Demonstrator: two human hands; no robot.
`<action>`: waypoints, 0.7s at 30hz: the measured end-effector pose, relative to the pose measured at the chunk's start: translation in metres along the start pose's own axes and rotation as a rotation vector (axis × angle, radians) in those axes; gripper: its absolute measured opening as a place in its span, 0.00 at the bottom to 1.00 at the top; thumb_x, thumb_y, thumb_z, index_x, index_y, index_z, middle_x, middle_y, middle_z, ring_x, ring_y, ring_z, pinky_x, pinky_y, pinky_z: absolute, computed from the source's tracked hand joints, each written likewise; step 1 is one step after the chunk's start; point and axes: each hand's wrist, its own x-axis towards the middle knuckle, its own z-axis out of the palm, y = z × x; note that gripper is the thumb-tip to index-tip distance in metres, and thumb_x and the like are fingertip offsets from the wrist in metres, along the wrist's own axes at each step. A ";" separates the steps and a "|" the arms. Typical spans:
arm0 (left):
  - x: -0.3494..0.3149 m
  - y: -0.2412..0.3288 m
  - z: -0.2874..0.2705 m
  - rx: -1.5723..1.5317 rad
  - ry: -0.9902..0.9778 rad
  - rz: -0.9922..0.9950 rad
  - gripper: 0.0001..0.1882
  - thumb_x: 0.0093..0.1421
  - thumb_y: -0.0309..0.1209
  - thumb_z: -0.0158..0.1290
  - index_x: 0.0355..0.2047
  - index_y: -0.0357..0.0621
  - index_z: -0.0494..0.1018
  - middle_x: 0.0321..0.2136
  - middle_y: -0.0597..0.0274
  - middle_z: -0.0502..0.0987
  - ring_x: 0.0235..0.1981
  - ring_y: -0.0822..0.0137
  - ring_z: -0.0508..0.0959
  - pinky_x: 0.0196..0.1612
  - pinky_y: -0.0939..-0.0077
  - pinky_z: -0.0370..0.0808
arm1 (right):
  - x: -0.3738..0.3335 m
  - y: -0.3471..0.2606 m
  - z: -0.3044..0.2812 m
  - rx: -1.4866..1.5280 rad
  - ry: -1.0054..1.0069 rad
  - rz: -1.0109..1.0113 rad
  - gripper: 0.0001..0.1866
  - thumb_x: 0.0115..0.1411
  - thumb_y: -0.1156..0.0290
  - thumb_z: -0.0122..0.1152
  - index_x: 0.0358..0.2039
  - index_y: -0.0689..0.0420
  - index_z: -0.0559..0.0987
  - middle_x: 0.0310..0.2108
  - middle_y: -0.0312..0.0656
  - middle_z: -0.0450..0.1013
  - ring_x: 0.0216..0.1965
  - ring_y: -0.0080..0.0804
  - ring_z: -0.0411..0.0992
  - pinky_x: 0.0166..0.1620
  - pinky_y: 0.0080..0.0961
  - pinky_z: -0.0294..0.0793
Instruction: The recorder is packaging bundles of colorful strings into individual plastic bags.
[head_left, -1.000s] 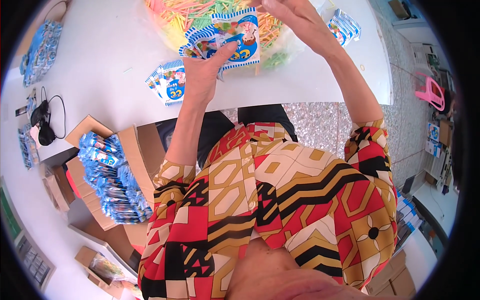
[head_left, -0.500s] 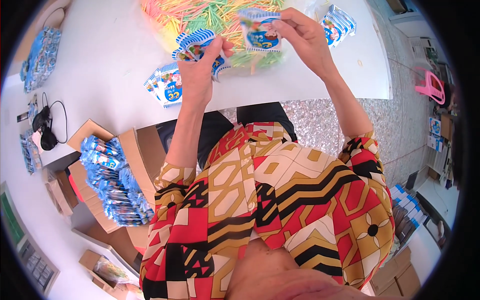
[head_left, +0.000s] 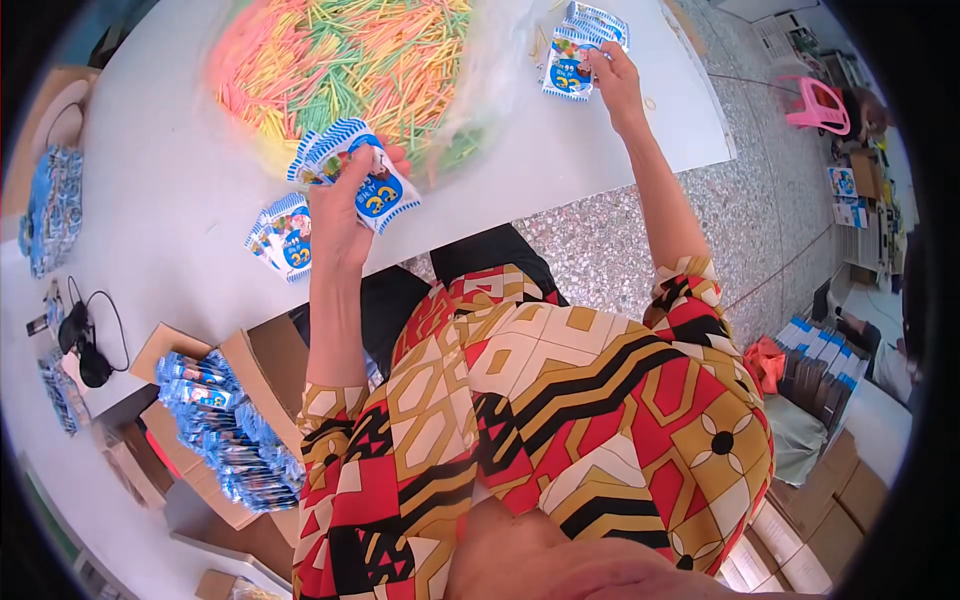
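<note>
My left hand [head_left: 338, 215] is closed around a fanned bunch of small blue-and-white packets [head_left: 383, 196], held above the near part of the table. At the table's right side my right hand [head_left: 618, 88] pinches the edge of a single packet [head_left: 568, 70] of the same kind. That packet overlaps a few more packets [head_left: 598, 22] lying there; whether it rests on them I cannot tell. Beyond my left hand, a clear plastic bag spreads under a heap of thin pink, yellow, green and orange sticks [head_left: 350, 75]. Several packets [head_left: 283, 236] lie overlapped just left of my left wrist.
An open cardboard box [head_left: 262, 365] full of blue packets stands below the table's left edge. A black object with a looped cord [head_left: 92, 350] lies at the far left, near more packets [head_left: 58, 205]. A pink plastic stool [head_left: 824, 108] is off to the right.
My right hand has carried a packet from above the sticks rightward to the packets at the table's right side. My left hand still holds its bunch. The whole view has shifted.
</note>
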 end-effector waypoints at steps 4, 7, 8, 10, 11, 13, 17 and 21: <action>-0.001 0.000 0.001 0.013 0.027 0.018 0.11 0.59 0.27 0.53 0.40 0.34 0.71 0.34 0.47 0.78 0.33 0.60 0.80 0.37 0.68 0.79 | 0.008 0.018 -0.001 -0.090 0.083 -0.010 0.11 0.60 0.65 0.56 0.39 0.57 0.74 0.31 0.36 0.75 0.33 0.19 0.71 0.35 0.19 0.70; 0.000 -0.002 0.000 0.018 0.044 0.039 0.11 0.58 0.26 0.54 0.41 0.34 0.71 0.35 0.49 0.78 0.33 0.61 0.80 0.38 0.68 0.79 | 0.018 0.037 -0.016 -0.361 0.179 -0.167 0.15 0.58 0.64 0.58 0.42 0.59 0.74 0.33 0.40 0.75 0.33 0.22 0.72 0.35 0.21 0.70; 0.003 -0.003 0.002 0.030 0.031 0.045 0.11 0.58 0.25 0.53 0.41 0.35 0.71 0.34 0.51 0.78 0.33 0.61 0.80 0.39 0.69 0.79 | 0.021 0.041 -0.018 -0.564 0.285 -0.323 0.17 0.58 0.64 0.59 0.44 0.59 0.74 0.35 0.41 0.75 0.34 0.24 0.72 0.35 0.21 0.71; 0.006 -0.005 0.002 0.017 0.037 0.070 0.11 0.57 0.24 0.55 0.41 0.35 0.71 0.34 0.51 0.78 0.33 0.60 0.80 0.38 0.68 0.80 | 0.016 0.018 -0.008 -0.609 0.311 -0.378 0.18 0.57 0.63 0.60 0.45 0.59 0.74 0.36 0.41 0.75 0.34 0.25 0.73 0.35 0.21 0.71; 0.008 -0.006 0.001 0.034 0.005 0.100 0.12 0.56 0.24 0.56 0.40 0.35 0.71 0.33 0.52 0.78 0.32 0.61 0.80 0.38 0.69 0.79 | 0.012 -0.001 -0.004 -0.671 0.369 -0.431 0.19 0.57 0.63 0.60 0.46 0.58 0.74 0.37 0.41 0.75 0.34 0.26 0.73 0.36 0.21 0.72; 0.005 -0.005 0.009 0.005 0.028 0.123 0.12 0.52 0.22 0.60 0.37 0.37 0.73 0.31 0.56 0.79 0.31 0.65 0.80 0.35 0.73 0.79 | 0.000 -0.039 0.017 -0.497 0.214 -0.433 0.18 0.57 0.63 0.60 0.46 0.57 0.74 0.37 0.40 0.75 0.34 0.25 0.73 0.36 0.20 0.72; 0.003 -0.007 0.009 0.038 0.048 0.189 0.13 0.49 0.23 0.63 0.35 0.38 0.74 0.29 0.60 0.79 0.28 0.70 0.79 0.32 0.78 0.78 | -0.028 -0.104 0.070 -0.137 -0.357 -0.253 0.13 0.59 0.66 0.57 0.44 0.55 0.75 0.33 0.33 0.74 0.33 0.19 0.71 0.33 0.16 0.69; -0.002 -0.009 0.010 0.118 0.053 0.240 0.13 0.48 0.24 0.63 0.35 0.39 0.75 0.28 0.63 0.79 0.27 0.73 0.78 0.31 0.80 0.77 | -0.065 -0.156 0.116 -0.168 -0.615 -0.465 0.09 0.59 0.66 0.58 0.39 0.55 0.77 0.27 0.31 0.74 0.29 0.15 0.69 0.31 0.15 0.67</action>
